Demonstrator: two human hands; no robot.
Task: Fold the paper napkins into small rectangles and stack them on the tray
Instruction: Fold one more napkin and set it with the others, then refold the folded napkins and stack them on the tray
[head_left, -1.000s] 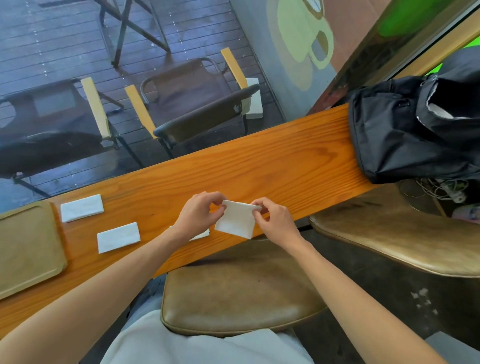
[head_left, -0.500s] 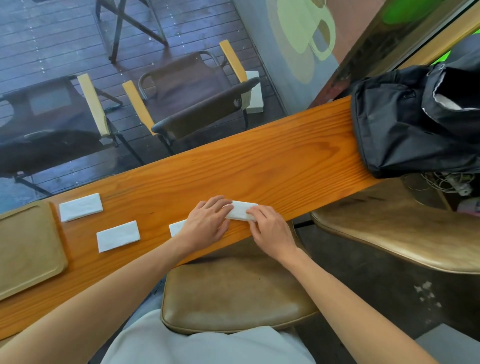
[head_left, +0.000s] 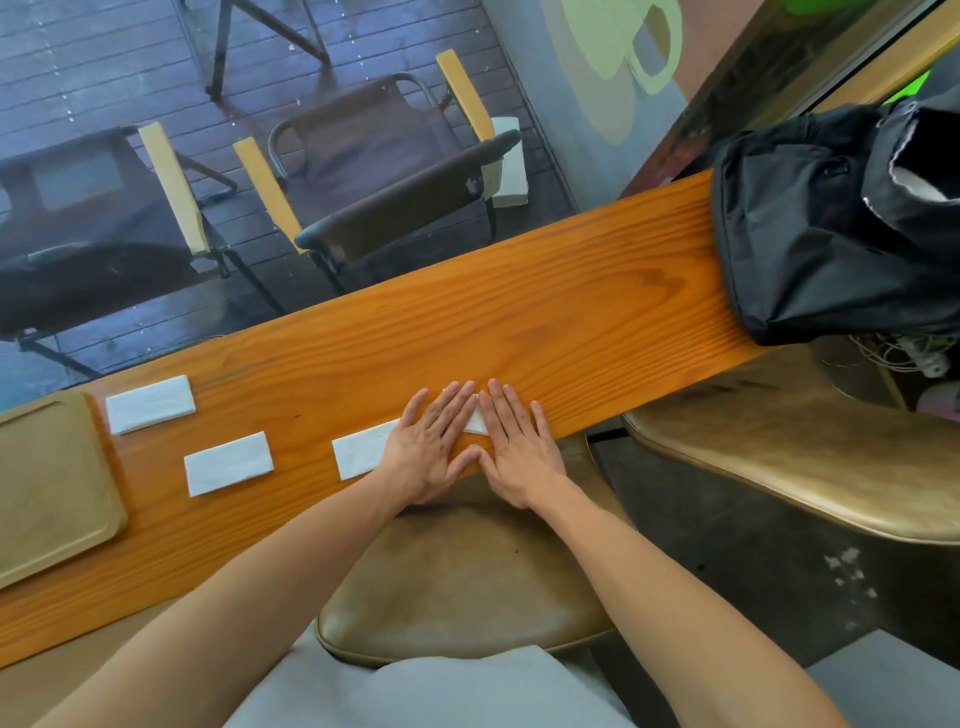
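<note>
Both hands lie flat, side by side, on the wooden counter (head_left: 545, 317), just below the centre of the view. The left hand (head_left: 428, 447) has its fingers straight and close together, pointing toward 1 o'clock; the right hand (head_left: 514, 452) has its fingers straight and slightly spread, pointing toward 12 o'clock, and the two thumbs meet at the counter's near edge. Under the palms is a folded paper napkin (head_left: 475, 420), pressed down and almost wholly covered; only a small white wedge shows between the two sets of fingers, so its full outline cannot be told. Just at 9 o'clock of the left hand a second folded napkin (head_left: 361, 454) lies flat, its right end tucked under that hand. Farther toward 9 o'clock a third folded rectangle (head_left: 228, 463) rests alone on the wood, and at 10 o'clock from it a fourth rectangle (head_left: 150, 404) lies just beside the tray. The tan tray (head_left: 36, 545) sits at the far 9 o'clock end of the counter, with no napkin on it. At 2 o'clock a black bag (head_left: 810, 223) rests on the counter's right end. Under the counter, at 6 o'clock of the hands, is a brown cushioned stool (head_left: 457, 577), and another stool seat (head_left: 810, 457) is at 3 o'clock. Beyond the counter, at 11 o'clock, folding chairs (head_left: 374, 171) stand on dark decking.
</note>
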